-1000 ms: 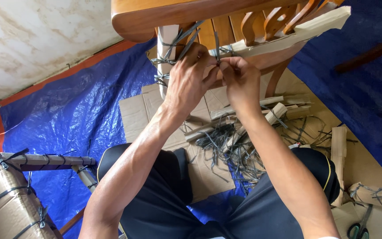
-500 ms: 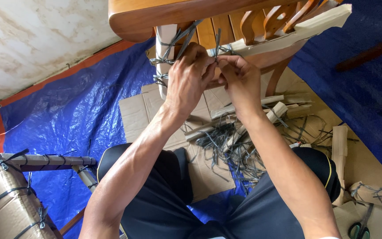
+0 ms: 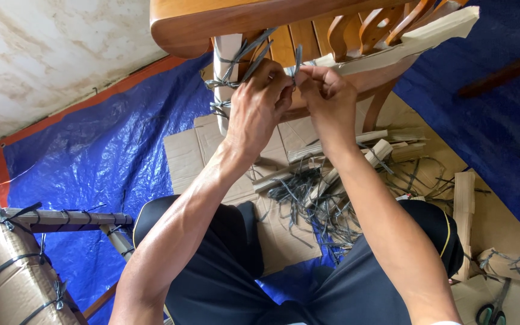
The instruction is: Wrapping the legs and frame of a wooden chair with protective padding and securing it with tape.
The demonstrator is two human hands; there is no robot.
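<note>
Strap (image 3: 297,62), grey plastic, pinched between both hands just under wooden chair (image 3: 224,24) seat rail. Left hand (image 3: 259,105) and right hand (image 3: 330,99) clamped on its ends, knuckles touching, likely for tension. Cut strap offcuts (image 3: 314,198) on cardboard (image 3: 182,153) below chair; scissors (image 3: 492,308) far right of chair.
</note>
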